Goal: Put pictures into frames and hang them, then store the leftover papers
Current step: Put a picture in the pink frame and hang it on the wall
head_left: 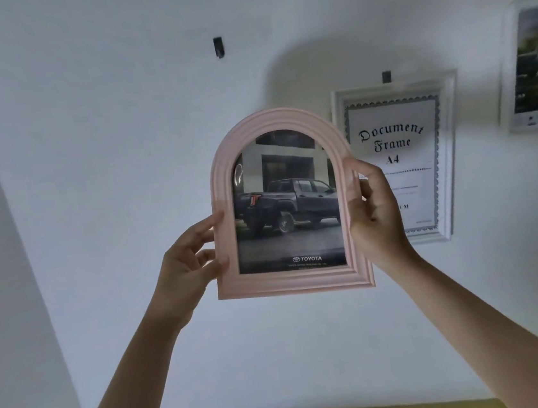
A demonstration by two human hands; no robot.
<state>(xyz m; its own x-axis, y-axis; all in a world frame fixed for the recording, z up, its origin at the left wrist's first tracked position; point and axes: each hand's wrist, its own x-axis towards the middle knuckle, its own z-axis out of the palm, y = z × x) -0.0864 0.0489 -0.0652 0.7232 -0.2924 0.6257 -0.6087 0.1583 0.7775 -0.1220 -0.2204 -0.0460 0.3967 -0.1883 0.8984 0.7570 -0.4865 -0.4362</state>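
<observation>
Holding the pink arched frame by its sides, left hand and right hand fingers curled round it, should lift it straight up to the empty black wall hook.

pink arched frame | gripped by both hands, left, right | below wall hook

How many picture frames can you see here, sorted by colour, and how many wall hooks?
Pink frames: 1, the arched frame held in the left hand and right hand.
White frames: 2, the document frame and the frame at the right edge, both hanging.
Black hooks: 2 plainly seen, a bare hook and the hook above the document frame.
Total: 5.
</observation>
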